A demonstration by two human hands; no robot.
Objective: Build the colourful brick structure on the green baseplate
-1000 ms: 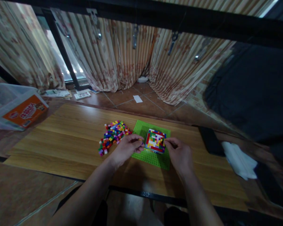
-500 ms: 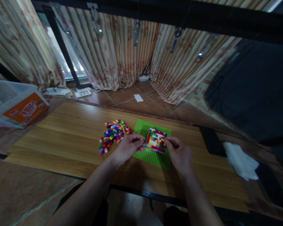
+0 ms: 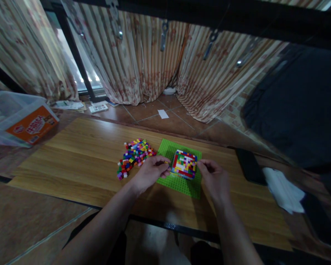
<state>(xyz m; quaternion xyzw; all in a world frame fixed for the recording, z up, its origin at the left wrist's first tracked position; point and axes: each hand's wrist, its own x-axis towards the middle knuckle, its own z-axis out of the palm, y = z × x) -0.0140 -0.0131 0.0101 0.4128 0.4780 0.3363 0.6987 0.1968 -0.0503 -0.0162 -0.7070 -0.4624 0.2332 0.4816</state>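
A low square block built of toy bricks [image 3: 184,164], in red, white, yellow, blue and green, sits on a green studded baseplate [image 3: 191,189]. At the block's left side my left hand [image 3: 152,171] is closed in a pinch, with a small yellow toy brick [image 3: 166,162] at its fingertips. On the other side, my right hand [image 3: 213,178] has thumb and fingers pressed together close to the block's right edge. Whatever it may hold is too small to make out. Left of the baseplate lies a pile of loose toy bricks [image 3: 136,154] in mixed colours.
The wooden table [image 3: 85,158] carries the baseplate and pile. A black phone-like object [image 3: 251,166] lies at its right, beside white folded material [image 3: 284,189]. A clear plastic bin [image 3: 22,99] with an orange label stands at far left. Striped curtains [image 3: 143,62] hang behind.
My right hand has drawn slightly right, away from the block's right edge. My left hand stays in its pinch beside the block. The whole view has shifted a little.
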